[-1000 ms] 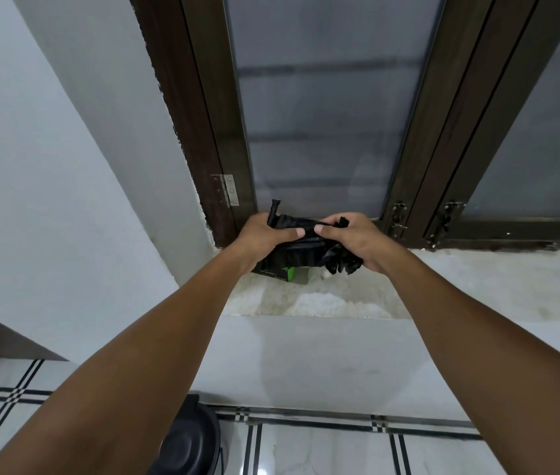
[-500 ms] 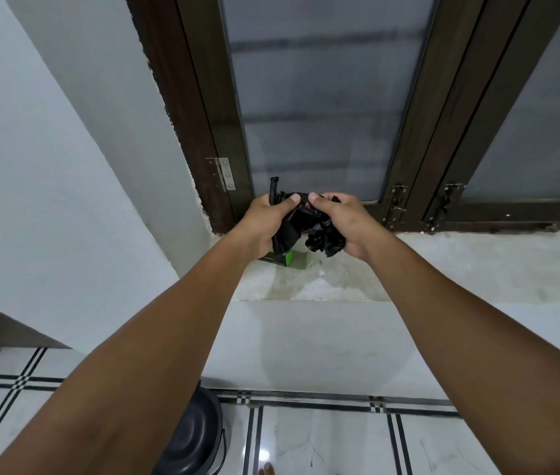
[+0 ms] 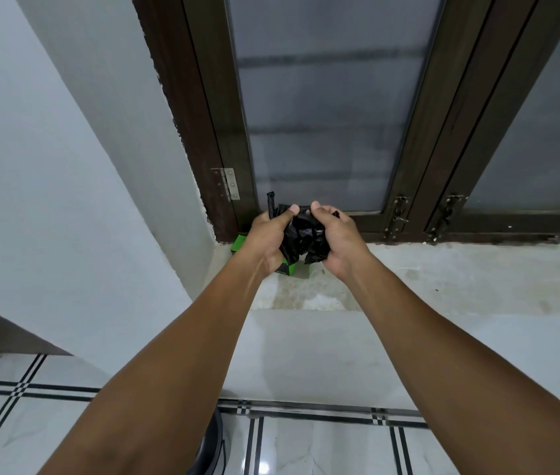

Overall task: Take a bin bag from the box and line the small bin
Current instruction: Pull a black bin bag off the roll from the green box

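Gripping the crumpled black bin bag (image 3: 304,236) between left hand (image 3: 269,236) and right hand (image 3: 336,238), both grips clamped on it above the green box (image 3: 288,268), probably to find its opening.

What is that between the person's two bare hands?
A crumpled black plastic bin bag, gripped by the left hand and right hand, in the head view.

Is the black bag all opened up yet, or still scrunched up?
Still scrunched up. The black bag is a crumpled bunch squeezed between the left hand and the right hand, above the green box.
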